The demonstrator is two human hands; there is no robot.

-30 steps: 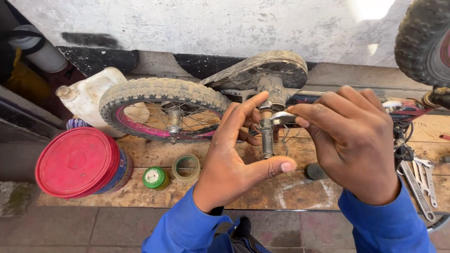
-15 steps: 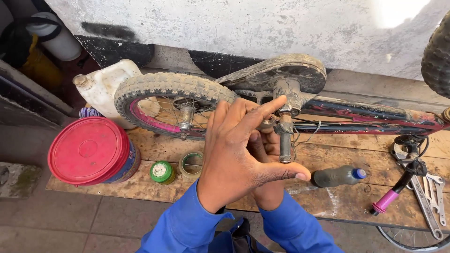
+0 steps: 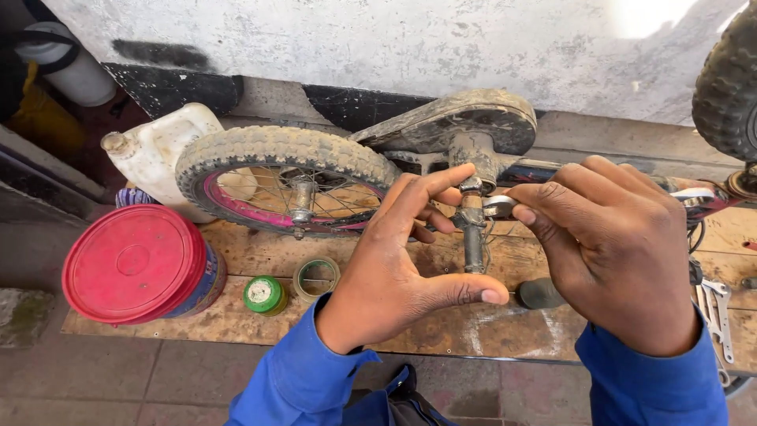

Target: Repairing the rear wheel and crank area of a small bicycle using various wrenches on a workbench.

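A small bicycle lies upside down on a wooden board (image 3: pixel 236 315), its knobbly rear wheel (image 3: pixel 284 185) with a pink rim at the left and a dusty chain guard (image 3: pixel 473 118) behind. A greasy crank axle (image 3: pixel 473 237) sticks up from the frame. My left hand (image 3: pixel 402 260) has its fingertips on the axle, thumb stretched out below. My right hand (image 3: pixel 607 244) pinches a small shiny metal part (image 3: pixel 498 207) against the axle's upper end.
A red-lidded bucket (image 3: pixel 134 264), a green-capped tin (image 3: pixel 264 293) and a tape roll (image 3: pixel 317 278) sit on the board at the left. A white jerrycan (image 3: pixel 162 150) stands behind the wheel. Spanners (image 3: pixel 714 304) lie at the right, and another tyre (image 3: pixel 729 83) shows at the top right.
My right hand, tucked behind the left half a second ago, has come back up to the axle with the metal part. The view has shifted left.
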